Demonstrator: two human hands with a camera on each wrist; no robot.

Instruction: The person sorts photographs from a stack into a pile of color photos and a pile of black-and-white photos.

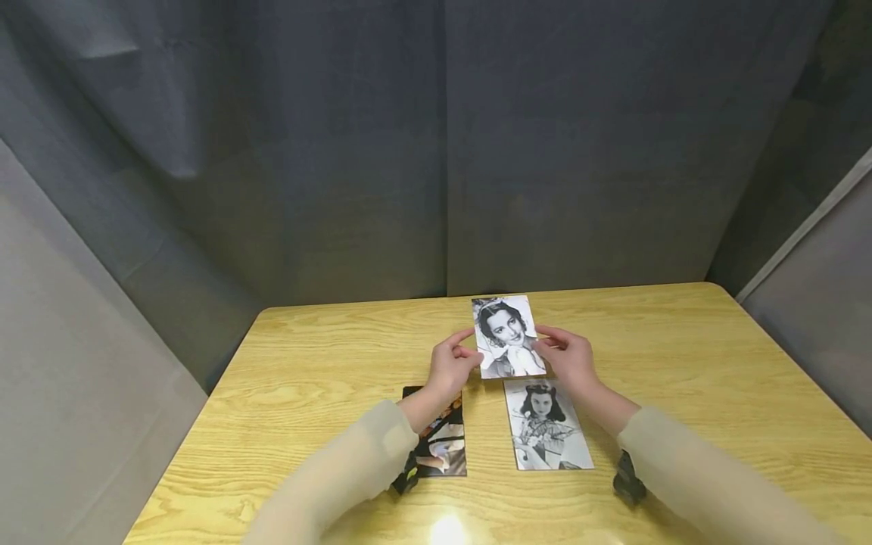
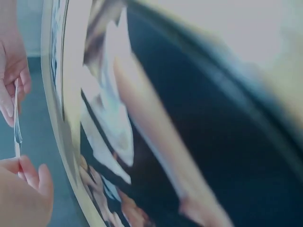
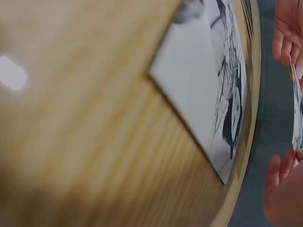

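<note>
We had a light yellow wood-grain table (image 1: 681,356) with rounded corners, set against a backdrop of dark grey-blue draped cloth (image 1: 436,151). On the tabletop lay a black-and-white portrait photo with a white border (image 1: 547,425), flat and facing up, toward the near edge. Well to its left was a darker colour photo with a black edge (image 1: 443,439), also flat, partly covered by a sleeve. A bright spot of glare (image 1: 446,530) showed on the wood right at the near edge.
</note>
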